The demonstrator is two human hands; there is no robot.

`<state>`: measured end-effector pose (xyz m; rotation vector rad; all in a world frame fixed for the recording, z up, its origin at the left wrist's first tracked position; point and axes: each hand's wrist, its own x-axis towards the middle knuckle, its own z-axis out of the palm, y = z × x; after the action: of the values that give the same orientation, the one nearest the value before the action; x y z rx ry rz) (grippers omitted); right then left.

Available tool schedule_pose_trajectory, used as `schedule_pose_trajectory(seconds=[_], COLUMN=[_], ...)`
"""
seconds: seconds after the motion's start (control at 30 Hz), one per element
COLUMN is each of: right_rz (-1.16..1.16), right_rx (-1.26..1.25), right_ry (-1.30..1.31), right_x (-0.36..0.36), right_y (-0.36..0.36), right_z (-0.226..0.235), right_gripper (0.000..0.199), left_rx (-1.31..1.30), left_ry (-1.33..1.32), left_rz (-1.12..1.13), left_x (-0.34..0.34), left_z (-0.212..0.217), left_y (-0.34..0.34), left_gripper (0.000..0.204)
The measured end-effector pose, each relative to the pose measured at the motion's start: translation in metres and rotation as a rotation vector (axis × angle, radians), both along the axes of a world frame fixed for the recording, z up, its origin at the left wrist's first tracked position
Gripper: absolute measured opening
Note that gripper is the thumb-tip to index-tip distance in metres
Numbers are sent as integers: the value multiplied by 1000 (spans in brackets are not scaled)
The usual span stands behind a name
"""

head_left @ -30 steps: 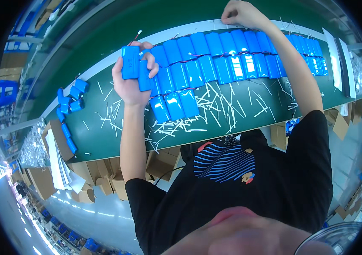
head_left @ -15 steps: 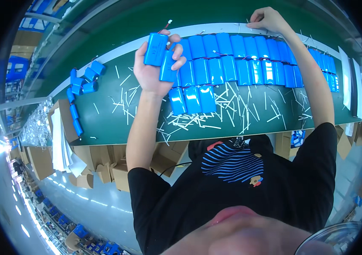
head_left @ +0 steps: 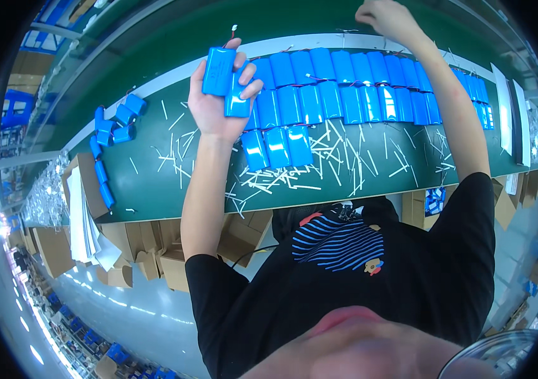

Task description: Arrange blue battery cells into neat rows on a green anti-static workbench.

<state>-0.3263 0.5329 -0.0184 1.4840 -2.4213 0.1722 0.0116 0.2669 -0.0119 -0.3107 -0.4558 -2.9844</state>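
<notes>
My left hand point(head_left: 213, 117) is wrapped round two blue battery packs, raised over the green workbench point(head_left: 149, 183). One battery pack point(head_left: 218, 71) stands upright by the thumb, a red wire and white connector rising from it. The other battery pack point(head_left: 237, 100) sits lower under the curled fingers. My right hand point(head_left: 392, 20) is stretched past the far rows, its fingers curled together; anything between them is hidden. Beneath both arms lie rows of blue battery packs point(head_left: 310, 106), with three more packs point(head_left: 275, 149) in a shorter row nearer me.
Thin white strips point(head_left: 338, 151) litter the bench's near part. A loose group of blue packs point(head_left: 123, 114) lies at the left. An opened carton point(head_left: 89, 189) with white sheets stands at the left end; pale boards point(head_left: 502, 114) stand at the right. Cardboard boxes point(head_left: 180, 252) sit below the front edge.
My right hand has lifted away from the pale strip along the bench, moving farther from me. My left hand still grips the two packs. The whole view has shifted slightly.
</notes>
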Motion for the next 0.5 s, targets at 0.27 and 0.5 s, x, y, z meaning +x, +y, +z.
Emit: schedule_pose_trajectory(seconds=[0.27, 0.5], right_rz=[84, 75], right_rx=[-477, -638], right_ry=[-755, -1275], right_x=[185, 279], right_y=[-40, -79], right_z=[80, 72], right_gripper=[21, 28], left_rx=[-503, -1919], left_ry=[-142, 210], left_rz=[266, 1044], left_x=[9, 17], left_z=[9, 21], left_y=[7, 28], left_gripper=[51, 63])
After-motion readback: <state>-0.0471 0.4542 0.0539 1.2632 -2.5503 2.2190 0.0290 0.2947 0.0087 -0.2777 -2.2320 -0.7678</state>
